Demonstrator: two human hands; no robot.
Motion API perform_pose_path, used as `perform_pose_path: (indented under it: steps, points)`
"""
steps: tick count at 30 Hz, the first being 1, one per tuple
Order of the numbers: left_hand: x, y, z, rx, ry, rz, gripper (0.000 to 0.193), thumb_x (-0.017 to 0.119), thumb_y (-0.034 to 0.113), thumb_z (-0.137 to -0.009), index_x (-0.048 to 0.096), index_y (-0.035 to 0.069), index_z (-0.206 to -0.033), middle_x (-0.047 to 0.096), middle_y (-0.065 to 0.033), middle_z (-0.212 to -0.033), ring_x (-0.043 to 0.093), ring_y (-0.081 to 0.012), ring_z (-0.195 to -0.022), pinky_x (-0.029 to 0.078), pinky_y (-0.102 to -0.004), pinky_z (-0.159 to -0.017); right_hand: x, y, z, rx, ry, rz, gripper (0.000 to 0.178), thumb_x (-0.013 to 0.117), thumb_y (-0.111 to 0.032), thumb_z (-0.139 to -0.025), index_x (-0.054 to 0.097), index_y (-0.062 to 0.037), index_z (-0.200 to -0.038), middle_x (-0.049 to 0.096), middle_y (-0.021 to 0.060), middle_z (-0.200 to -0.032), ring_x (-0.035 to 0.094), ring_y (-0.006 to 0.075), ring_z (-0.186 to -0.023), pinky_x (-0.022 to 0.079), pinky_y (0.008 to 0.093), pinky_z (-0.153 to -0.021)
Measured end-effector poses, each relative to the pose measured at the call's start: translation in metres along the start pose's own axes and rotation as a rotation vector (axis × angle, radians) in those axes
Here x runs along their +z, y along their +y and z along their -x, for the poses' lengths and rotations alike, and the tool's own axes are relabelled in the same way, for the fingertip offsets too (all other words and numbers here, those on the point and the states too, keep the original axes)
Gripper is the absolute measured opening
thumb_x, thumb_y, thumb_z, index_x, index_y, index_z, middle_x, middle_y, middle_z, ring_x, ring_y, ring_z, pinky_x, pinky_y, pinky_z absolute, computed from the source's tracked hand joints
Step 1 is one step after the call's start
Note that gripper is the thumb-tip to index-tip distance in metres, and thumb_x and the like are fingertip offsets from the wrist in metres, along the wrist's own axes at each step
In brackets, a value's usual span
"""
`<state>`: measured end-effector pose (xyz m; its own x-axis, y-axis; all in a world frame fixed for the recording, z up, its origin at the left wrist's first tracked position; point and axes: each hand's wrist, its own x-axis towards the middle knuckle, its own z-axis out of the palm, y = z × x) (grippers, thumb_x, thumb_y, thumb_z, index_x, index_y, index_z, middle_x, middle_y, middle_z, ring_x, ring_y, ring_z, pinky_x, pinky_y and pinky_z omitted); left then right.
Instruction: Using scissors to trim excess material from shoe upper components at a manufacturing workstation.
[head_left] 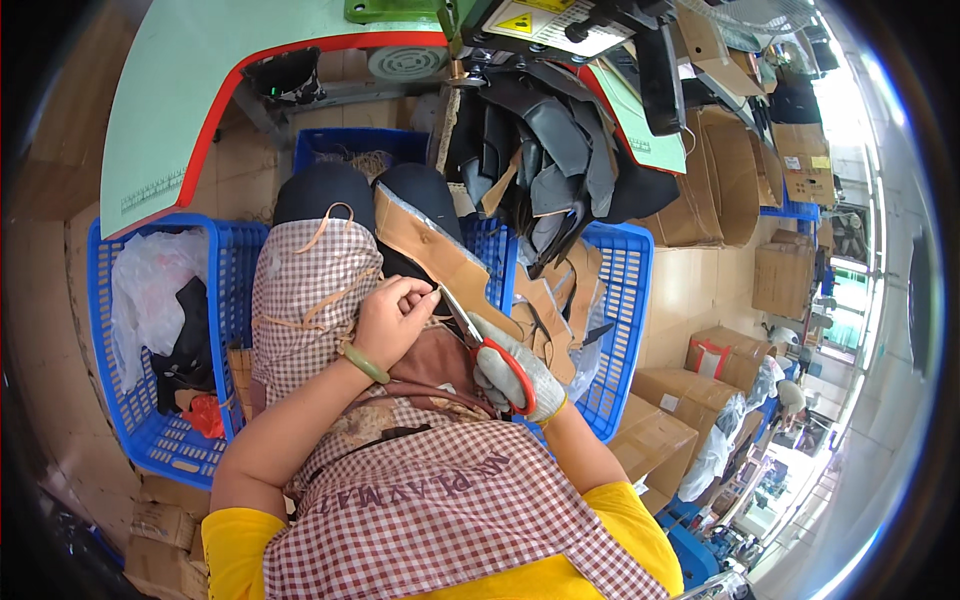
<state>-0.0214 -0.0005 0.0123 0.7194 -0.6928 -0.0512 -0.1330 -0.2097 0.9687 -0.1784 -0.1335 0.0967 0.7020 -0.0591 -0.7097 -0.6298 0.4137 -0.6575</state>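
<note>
My right hand [525, 378], in a grey glove, grips a pair of scissors [512, 368] with red handles. Their blades point up and left, with the tips right beside the fingertips of my left hand [395, 318]. That hand is bare, with a green bangle at the wrist, and its thumb and fingers are pinched together. A tiny dark bit shows at the fingertips, too small to name. Across my lap lies a tan-backed cut piece [430, 245], with black material along its edge by the left hand. A checked apron [310, 265] covers my lap.
Blue plastic baskets stand either side: the left basket [170, 455] holds plastic bags and dark pieces, the right basket [630, 330] tan cut pieces. Ahead are a green worktable [180, 90] with a red edge, a machine [560, 30] and piled black pieces [550, 130]. Cardboard boxes [650, 450] stand right.
</note>
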Motion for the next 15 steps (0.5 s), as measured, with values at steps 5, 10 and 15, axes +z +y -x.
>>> perform_pose_path:
  steps: [5, 10, 15]
  points:
    - [0.007, 0.001, -0.008, -0.316, -0.163, 0.200, 0.024, 0.064, 0.020, -0.090, 0.062, -0.002, -0.081, 0.059, -0.0076, -0.066, 0.053, -0.0108, -0.057, 0.043, -0.0274, -0.053, 0.004, -0.004, -0.002, -0.128, 0.072, 0.296, 0.062, 0.055, -0.031, -0.093, 0.035, -0.0015, -0.144, 0.057, 0.0141, -0.124, 0.054, 0.0168, -0.110, 0.042, 0.0282, -0.093]
    - [0.008, -0.005, -0.008, -0.244, -0.145, 0.290, 0.025, 0.056, 0.016, -0.094, 0.057, -0.004, -0.078, 0.059, -0.0096, -0.067, 0.053, -0.0132, -0.059, 0.043, -0.0293, -0.055, 0.008, -0.017, 0.002, -0.068, 0.110, 0.386, 0.062, 0.054, -0.033, -0.093, 0.037, 0.0000, -0.142, 0.055, 0.0172, -0.128, 0.052, 0.0180, -0.117, 0.039, 0.0290, -0.098]
    - [0.004, -0.005, -0.009, -0.281, -0.225, 0.331, 0.025, 0.053, 0.013, -0.094, 0.055, -0.003, -0.076, 0.053, -0.0060, -0.064, 0.048, -0.0099, -0.060, 0.041, -0.0279, -0.057, 0.011, -0.026, 0.001, 0.008, 0.058, 0.286, 0.064, 0.051, -0.039, -0.094, 0.034, -0.0031, -0.144, 0.059, 0.0060, -0.102, 0.056, 0.0119, -0.086, 0.046, 0.0260, -0.079]
